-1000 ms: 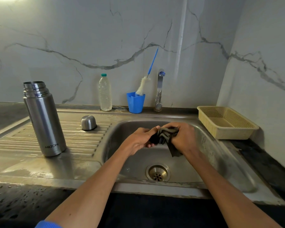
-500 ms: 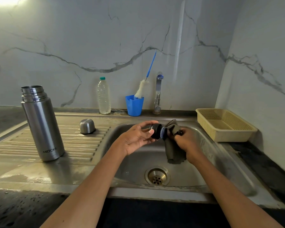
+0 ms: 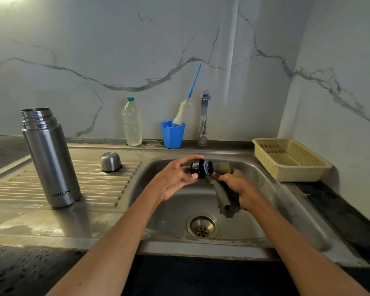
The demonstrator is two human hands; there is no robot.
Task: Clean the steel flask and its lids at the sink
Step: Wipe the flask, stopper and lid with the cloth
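Over the steel sink basin (image 3: 276, 201), fingertips (image 3: 198, 157) of the left hand (image 3: 175, 178) pinch the black round inner stopper lid (image 3: 201, 168); the right hand (image 3: 237, 186) grips a drab olive cloth (image 3: 224, 195) touching it. Wiping this lid seems underway. Next likely comes turning it. Well apart, the open brushed-steel flask (image 3: 49, 157) and domed steel cap (image 3: 110, 161) wait on the drainboard.

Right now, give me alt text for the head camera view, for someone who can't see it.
Over a steel sink, the left hand holds a black stopper while the right hand grips a grey cloth. An open flask and its steel cap stand on the drainboard.
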